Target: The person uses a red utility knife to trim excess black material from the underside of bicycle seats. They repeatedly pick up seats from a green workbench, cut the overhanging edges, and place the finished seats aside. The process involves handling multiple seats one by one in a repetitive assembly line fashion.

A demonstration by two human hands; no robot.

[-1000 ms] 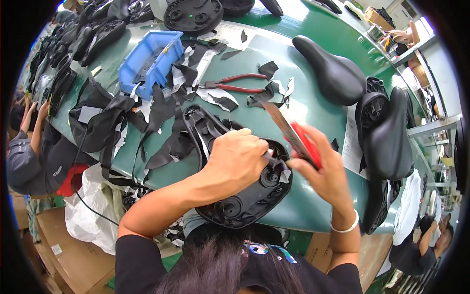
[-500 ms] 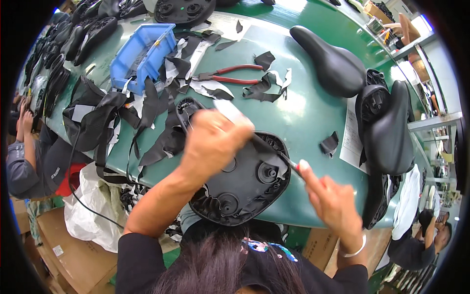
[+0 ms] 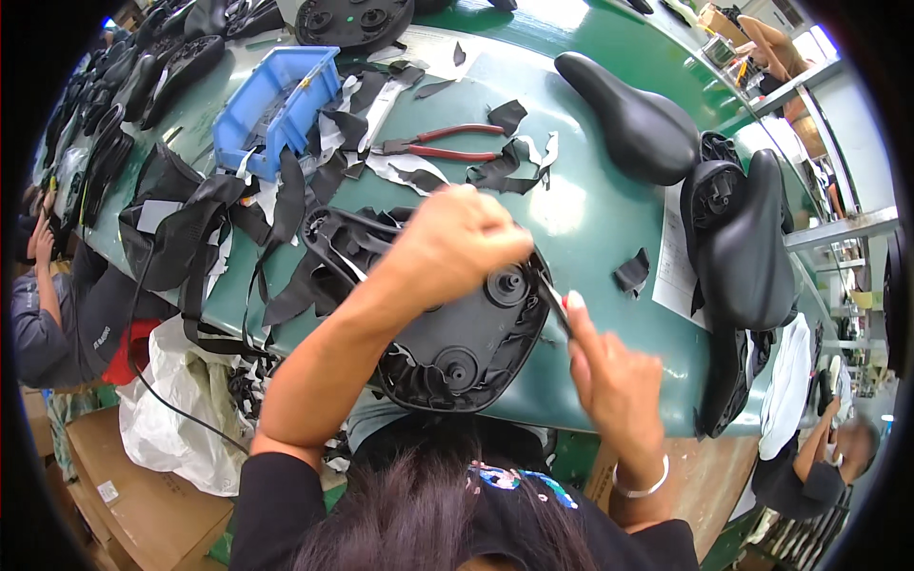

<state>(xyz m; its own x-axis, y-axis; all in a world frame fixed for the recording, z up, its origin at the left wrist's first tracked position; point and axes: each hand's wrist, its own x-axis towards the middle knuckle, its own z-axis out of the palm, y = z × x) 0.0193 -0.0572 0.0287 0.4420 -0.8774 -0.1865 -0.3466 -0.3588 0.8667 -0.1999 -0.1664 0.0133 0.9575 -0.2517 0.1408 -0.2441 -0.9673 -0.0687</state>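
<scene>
A black bicycle saddle [image 3: 405, 335] lies upside down at the table's near edge, its hollow underside with round mounts facing up. My left hand [image 3: 457, 243] is closed in a fist over the saddle's upper right rim. It grips the edge of the black cover, which the fingers mostly hide. My right hand [image 3: 614, 376] is wrapped round a slim knife [image 3: 554, 300] with a bit of red by the thumb. The knife's tip is at the saddle's right rim, close to the left fist.
Red-handled pincers [image 3: 443, 143] lie among black and white scraps beyond the saddle. A blue bin [image 3: 276, 109] stands at the left. Finished saddles [image 3: 633, 119] sit at the right, by a paper sheet [image 3: 674, 271]. Other people work at both sides.
The saddle has turned and tipped, its nose moving left and down. My left fist has moved right, toward the knife. My right hand has shifted slightly left, and the knife stands steeper.
</scene>
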